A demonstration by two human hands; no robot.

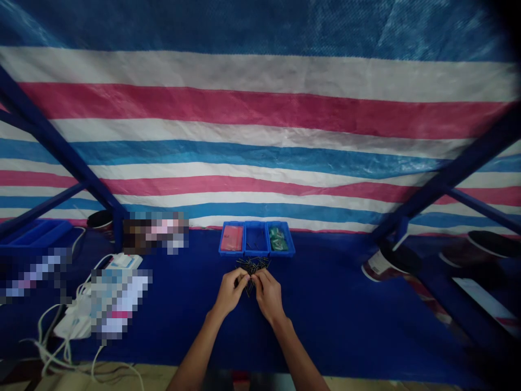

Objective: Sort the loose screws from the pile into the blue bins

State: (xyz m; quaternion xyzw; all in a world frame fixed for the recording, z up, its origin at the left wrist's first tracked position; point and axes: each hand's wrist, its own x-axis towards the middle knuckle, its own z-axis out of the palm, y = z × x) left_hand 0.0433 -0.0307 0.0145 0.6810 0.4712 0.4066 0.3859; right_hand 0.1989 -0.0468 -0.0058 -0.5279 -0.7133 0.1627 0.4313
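Observation:
A loose pile of thin, dark, stick-like pieces (254,264) lies on the blue tabletop in front of me. My left hand (230,292) is at its near left side, thumb and fingertips pinched together. Facing it, my right hand (269,296) also pinches, its fingertips close to those of the left. Whatever is between the fingers is too small to make out. Just behind the pile stands a blue three-part tray (256,254). Its left compartment holds flat pinkish-red pieces (232,239), the middle a few dark thin pieces, and the right green-and-silver pieces (278,240).
White power strips (75,320) with tangled cables (44,347) lie at the left. A dark tub with a label (382,264) stands at the right. Blue frame posts (93,187) slant up on both sides, before a striped tarp (260,130). Another blue tray (35,233) sits far left.

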